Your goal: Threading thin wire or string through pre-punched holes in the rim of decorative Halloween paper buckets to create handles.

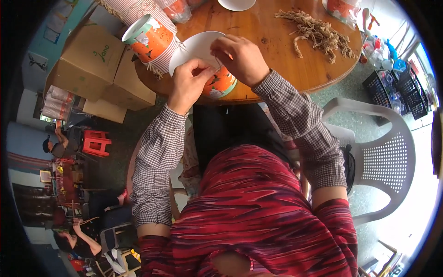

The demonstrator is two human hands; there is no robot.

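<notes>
In front of me at the table's near edge, a paper bucket with an orange printed outside and a white inside is tilted, its wide mouth facing up and left. My left hand is closed at the bucket's rim, thumb and fingertips pinched together. My right hand is bent over the rim just across from it, fingers closed on a thin pale cord that hangs by the bucket's wall. The fingertips of both hands nearly meet. What the left fingertips pinch is too small to make out. A bundle of knotted brown cords lies to the right.
Nested paper buckets lie left on the round wooden table, cords hanging from them. A white round piece and a wrapped stack are farther back. Cardboard boxes stand left; a grey plastic chair stands right.
</notes>
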